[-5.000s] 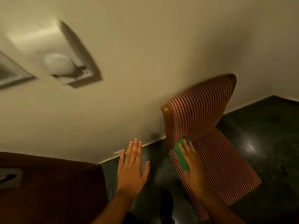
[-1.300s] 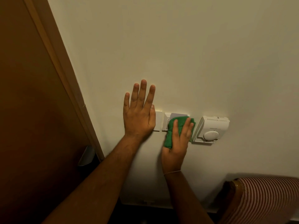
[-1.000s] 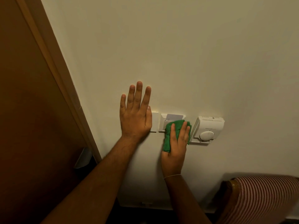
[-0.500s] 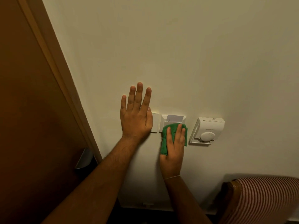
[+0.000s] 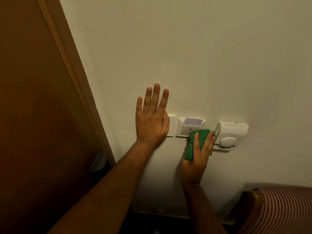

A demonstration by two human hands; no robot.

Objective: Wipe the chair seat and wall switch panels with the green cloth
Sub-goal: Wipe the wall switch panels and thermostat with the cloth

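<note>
A person's right hand [image 5: 196, 159] pressed a soft, bunched green cloth [image 5: 194, 142] against the card switch [image 5: 189, 127]; the left hand [image 5: 152, 119] lay open, apparently flat on the wall [image 5: 202, 56].

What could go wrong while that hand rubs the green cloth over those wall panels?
The green cloth sits just under the key card in its slot; an upward stroke might knock it out. The right hand is close to the thermostat, so its dial could get nudged.
</note>
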